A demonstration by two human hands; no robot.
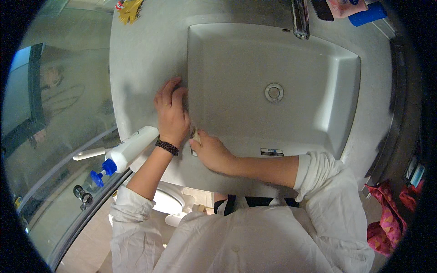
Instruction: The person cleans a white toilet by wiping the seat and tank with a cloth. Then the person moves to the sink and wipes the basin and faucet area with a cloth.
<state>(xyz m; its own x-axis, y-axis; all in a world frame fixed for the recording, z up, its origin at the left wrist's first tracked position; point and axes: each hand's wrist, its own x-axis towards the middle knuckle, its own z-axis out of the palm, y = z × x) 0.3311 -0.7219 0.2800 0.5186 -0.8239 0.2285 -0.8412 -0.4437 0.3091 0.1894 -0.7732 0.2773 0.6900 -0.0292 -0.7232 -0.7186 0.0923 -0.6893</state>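
My right hand (pixel 213 152) is closed around a small pale-handled brush (pixel 195 136), whose dark bristles point up at the left edge of the white sink (pixel 232 68). Just above and left of it, my left hand (pixel 173 109) rests on the grey countertop (pixel 143 61) against the sink's left rim. Its fingers are bent and a little apart, with nothing visible in them; the palm side is hidden. The sink's round drain (pixel 274 92) lies to the right of both hands.
A white pump bottle with a blue top (pixel 131 146) lies tilted beside my left wrist. The chrome faucet (pixel 300 20) overhangs the sink's far edge. A yellow object (pixel 129 11) is at the back left; a blue item (pixel 368 14) and a pink packet (pixel 344 6) are at the back right.
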